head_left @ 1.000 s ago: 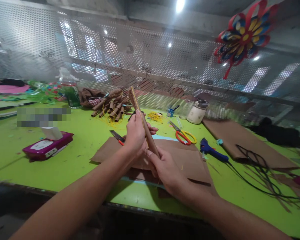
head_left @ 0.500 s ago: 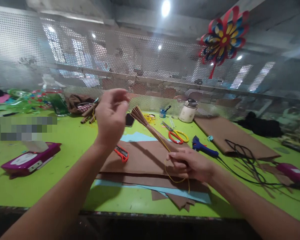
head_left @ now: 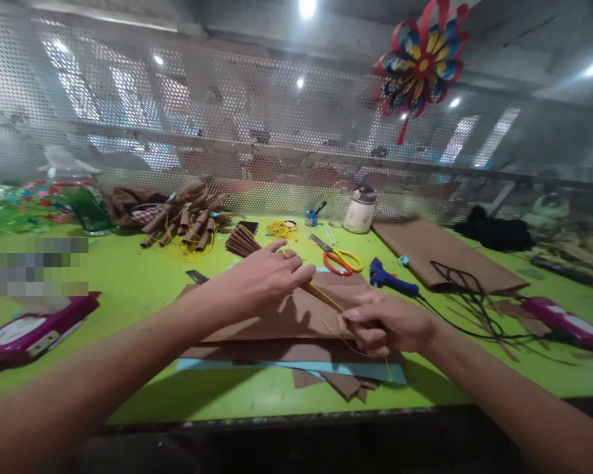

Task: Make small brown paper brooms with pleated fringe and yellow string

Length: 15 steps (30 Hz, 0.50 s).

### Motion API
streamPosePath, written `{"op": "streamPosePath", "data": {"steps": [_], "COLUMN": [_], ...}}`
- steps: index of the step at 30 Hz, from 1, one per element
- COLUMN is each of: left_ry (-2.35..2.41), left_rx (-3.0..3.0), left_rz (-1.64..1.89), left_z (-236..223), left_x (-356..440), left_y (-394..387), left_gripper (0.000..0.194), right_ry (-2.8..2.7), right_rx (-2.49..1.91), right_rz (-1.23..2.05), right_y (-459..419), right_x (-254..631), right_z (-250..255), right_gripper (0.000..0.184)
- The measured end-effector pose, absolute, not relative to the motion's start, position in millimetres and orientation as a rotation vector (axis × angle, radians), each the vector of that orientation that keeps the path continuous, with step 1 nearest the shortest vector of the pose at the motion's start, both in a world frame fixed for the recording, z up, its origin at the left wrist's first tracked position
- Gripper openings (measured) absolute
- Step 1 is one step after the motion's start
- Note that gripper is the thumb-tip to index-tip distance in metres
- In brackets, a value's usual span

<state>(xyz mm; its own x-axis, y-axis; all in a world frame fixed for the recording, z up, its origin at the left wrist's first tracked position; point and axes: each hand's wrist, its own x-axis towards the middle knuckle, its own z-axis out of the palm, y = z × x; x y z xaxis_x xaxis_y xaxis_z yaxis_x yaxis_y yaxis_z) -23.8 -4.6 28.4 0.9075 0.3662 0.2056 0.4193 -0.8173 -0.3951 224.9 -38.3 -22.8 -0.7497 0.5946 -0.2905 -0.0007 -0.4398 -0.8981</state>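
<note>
Right hand [head_left: 393, 324] grips pleated paper [head_left: 242, 242] — left hand [head_left: 267, 275] over it, hold unclear — green tabletop [head_left: 217, 400] bordering the near edge [head_left: 257, 419].

white jug [head_left: 360, 214] near the mesh [head_left: 277, 131], green bottle [head_left: 87, 207] back left, purple tissue pack [head_left: 39, 334] closer, kinda cool red flower [head_left: 423, 64] up top

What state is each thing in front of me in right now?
Pleated brown paper, fanned at far end
Right hand, closed on pleated brown paper
Left hand, fingers partly curled
Scissors, lying flat
Glue gun, lying on its side
Flask, upright, lid on
Large brown paper, folded
Brown paper rolls, heaped
Yellow thread pile, tangled
Phone, lying flat
</note>
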Motion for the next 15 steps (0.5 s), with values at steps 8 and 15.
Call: {"op": "streamPosePath", "data": {"steps": [8, 15], "left_ry": [-0.648, -0.835], "left_rx": [-2.637, -2.666], "left_rz": [-0.106, -0.126], "left_z": [19, 1], "left_x": [-20, -17], "left_y": [-17, -19], "left_gripper": [0.013, 0.019], "right_ry": [-1.511, -1.686], "right_rx": [-0.781, -0.846], "right_rz": [2.35, 2.297], "right_y": [-25, -14], "right_x": [235, 239], "right_z": [-22, -25], "right_gripper": [0.016, 0.021]}}
